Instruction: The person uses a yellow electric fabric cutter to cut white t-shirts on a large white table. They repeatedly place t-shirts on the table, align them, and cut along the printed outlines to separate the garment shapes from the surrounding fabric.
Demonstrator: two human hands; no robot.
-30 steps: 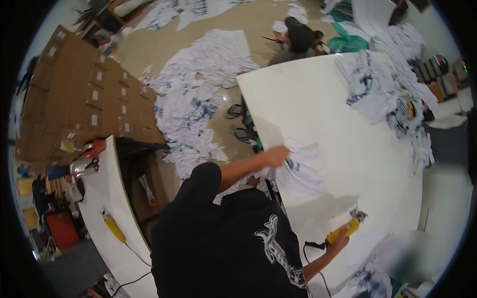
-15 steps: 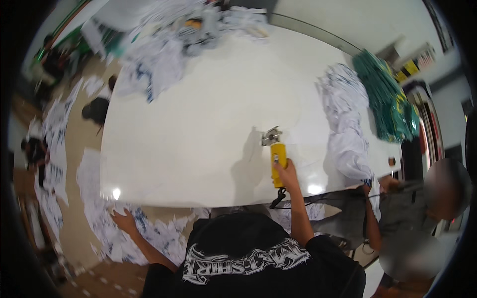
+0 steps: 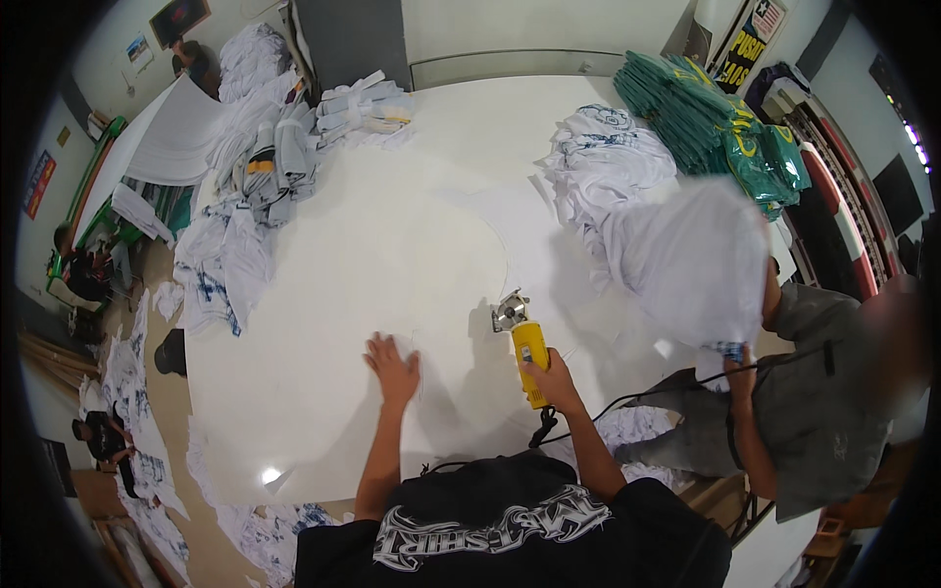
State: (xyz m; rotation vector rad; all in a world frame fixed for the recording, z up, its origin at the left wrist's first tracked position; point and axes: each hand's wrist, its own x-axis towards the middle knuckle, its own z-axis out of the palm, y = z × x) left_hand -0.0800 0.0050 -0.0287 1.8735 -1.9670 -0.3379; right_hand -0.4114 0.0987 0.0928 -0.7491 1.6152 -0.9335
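My right hand [image 3: 551, 380] is wrapped around the yellow handle of an electric rotary cloth cutter [image 3: 529, 358]. Its round metal blade head points away from me over the white table [image 3: 323, 294], and a black cord trails from its near end. My left hand [image 3: 394, 367] lies palm down to the left of the cutter, fingers spread, holding nothing. Faint curved edges on the white surface beyond the cutter look like thin white fabric [image 3: 480, 220], but I cannot tell for sure.
At the right, a co-worker [image 3: 814, 363] holds up a white cloth [image 3: 686, 265] beside a heap of white garments [image 3: 608, 147]. Green plastic packages [image 3: 676, 108] are stacked at the far right. Grey and white cloth bundles [image 3: 274, 167] line the far left. Fabric scraps [image 3: 265, 539] litter the floor.
My left hand has come from beyond the table's left edge onto its top. The cutter stays in my right hand. The co-worker has raised a white cloth. The view has shifted.
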